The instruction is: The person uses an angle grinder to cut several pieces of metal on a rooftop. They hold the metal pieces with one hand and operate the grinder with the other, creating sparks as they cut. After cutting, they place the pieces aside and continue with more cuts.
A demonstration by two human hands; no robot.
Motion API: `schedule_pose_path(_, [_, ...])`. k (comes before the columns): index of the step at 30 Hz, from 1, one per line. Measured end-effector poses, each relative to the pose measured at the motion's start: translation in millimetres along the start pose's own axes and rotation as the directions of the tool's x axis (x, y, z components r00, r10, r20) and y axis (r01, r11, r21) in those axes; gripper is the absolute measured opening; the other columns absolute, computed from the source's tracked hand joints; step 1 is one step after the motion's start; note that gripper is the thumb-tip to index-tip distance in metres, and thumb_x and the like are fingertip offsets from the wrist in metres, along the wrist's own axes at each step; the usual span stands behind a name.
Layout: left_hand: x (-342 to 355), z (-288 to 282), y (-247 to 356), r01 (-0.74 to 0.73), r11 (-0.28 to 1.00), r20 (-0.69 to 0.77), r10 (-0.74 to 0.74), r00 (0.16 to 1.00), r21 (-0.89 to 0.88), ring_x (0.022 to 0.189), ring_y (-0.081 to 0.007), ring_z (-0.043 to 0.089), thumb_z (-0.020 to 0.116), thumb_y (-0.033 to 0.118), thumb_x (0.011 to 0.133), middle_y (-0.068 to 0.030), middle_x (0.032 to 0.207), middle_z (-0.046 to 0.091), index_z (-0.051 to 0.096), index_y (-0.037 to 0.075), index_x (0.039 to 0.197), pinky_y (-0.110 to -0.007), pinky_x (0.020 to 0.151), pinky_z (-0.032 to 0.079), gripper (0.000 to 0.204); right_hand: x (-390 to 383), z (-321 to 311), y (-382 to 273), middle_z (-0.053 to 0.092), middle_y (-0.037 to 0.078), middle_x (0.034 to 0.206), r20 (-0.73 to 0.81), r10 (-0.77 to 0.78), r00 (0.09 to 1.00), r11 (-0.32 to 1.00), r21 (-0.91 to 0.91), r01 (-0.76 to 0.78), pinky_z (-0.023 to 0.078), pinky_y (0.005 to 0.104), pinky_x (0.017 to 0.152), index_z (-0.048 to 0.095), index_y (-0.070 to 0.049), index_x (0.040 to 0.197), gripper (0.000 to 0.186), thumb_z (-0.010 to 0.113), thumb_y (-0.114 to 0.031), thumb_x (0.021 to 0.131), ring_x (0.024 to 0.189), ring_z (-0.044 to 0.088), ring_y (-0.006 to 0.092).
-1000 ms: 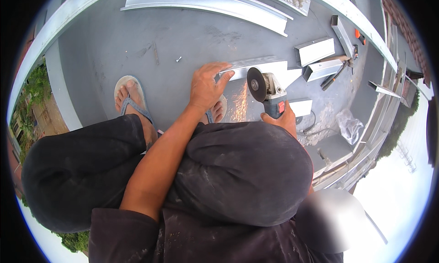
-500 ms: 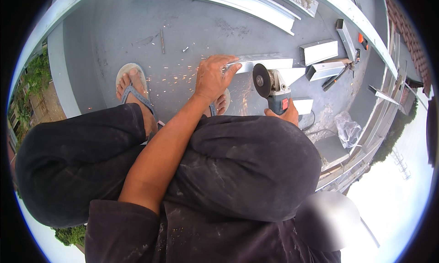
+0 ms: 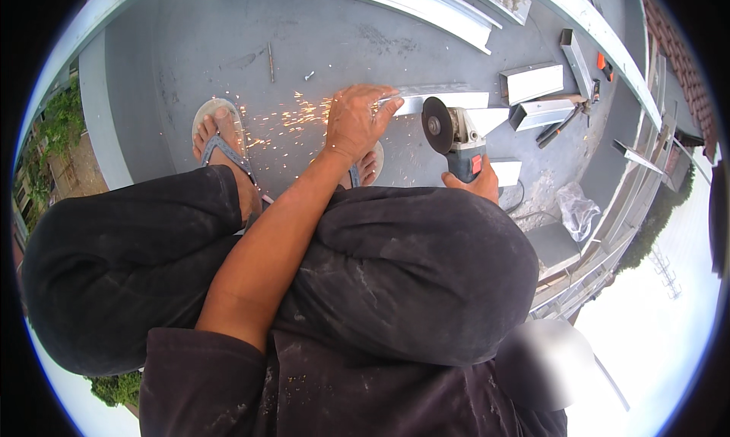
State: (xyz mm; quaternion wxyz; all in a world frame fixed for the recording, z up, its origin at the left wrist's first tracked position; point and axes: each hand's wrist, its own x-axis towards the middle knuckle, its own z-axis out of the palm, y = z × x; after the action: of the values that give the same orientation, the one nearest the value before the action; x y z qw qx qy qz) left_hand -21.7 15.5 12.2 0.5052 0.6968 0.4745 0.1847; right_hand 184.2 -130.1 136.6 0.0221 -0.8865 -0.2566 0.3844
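Right hand, fingers closed round 1 angle grinder; left hand, fingers clasping 9 o'clock end of 1 metal channel; sparks flying, cut apparently unfinished.

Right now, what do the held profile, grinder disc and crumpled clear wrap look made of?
Profile: probably galvanized steel, smooth; silvery sheen, sparks nearby.
Disc: likely bonded abrasive, matte; dark, dull face, grain unclear.
Wrap: seemingly thin plastic film, glossy; see-through, creased highlights.
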Motion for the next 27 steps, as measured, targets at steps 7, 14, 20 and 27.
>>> schedule_pose_path(7, [-2, 3, -4, 0.013, 1.0, -0.017, -0.013, 1.0, -0.004, 0.121, -0.0272, 0.074, 0.076, 0.043, 0.105, -0.0061, 0.12, 0.085, 0.088, 0.012, 0.114, -0.045, 0.112, 0.048, 0.035, -2, -3, -14, 0.079, 0.03, 0.114, 0.009, 0.001, 1.0, 0.999, 0.04, -0.001, 0.059, 0.0509, 0.098, 0.063, 0.008, 0.13, 0.067, 0.088, -0.027, 0.079, 0.108, 0.078, 0.0455])
schedule_pose_path(14, [-1, 2, -3, -0.016, 1.0, -0.027, 0.016, 1.0, -0.007, 0.118, -0.0312, 0.074, 0.077, 0.04, 0.104, -0.0092, 0.12, 0.085, 0.087, 0.009, 0.115, -0.047, 0.11, 0.05, 0.034, 2, -3, -15, 0.079, 0.03, 0.115, -0.003, 0.009, 1.0, 0.997, 0.075, -0.009, 0.058, 0.0511, 0.099, 0.063, 0.008, 0.129, 0.064, 0.088, -0.027, 0.08, 0.109, 0.077, 0.0445])
schedule_pose_path(20, [0, 2, -3, -0.002, 1.0, -0.012, 0.002, 1.0, -0.001, 0.119, -0.0295, 0.074, 0.077, 0.041, 0.104, -0.0082, 0.12, 0.085, 0.087, 0.009, 0.114, -0.046, 0.111, 0.05, 0.035, 2, -2, -12, 0.079, 0.029, 0.114, -0.01, -0.012, 1.0, 0.999, 0.029, 0.012, 0.058, 0.0505, 0.099, 0.063, 0.008, 0.128, 0.066, 0.089, -0.028, 0.079, 0.109, 0.078, 0.0439])
schedule_pose_path(27, [0, 0, -1, -0.018, 1.0, -0.026, 0.017, 1.0, -0.026, 0.115, -0.0349, 0.076, 0.08, 0.036, 0.102, -0.0132, 0.12, 0.084, 0.087, 0.007, 0.114, -0.047, 0.105, 0.056, 0.032, 5, -4, -14, 0.079, 0.03, 0.115, -0.005, -0.002, 1.0, 0.999, 0.049, 0.002, 0.058, 0.0499, 0.1, 0.063, 0.008, 0.134, 0.069, 0.088, -0.026, 0.079, 0.108, 0.078, 0.0442])
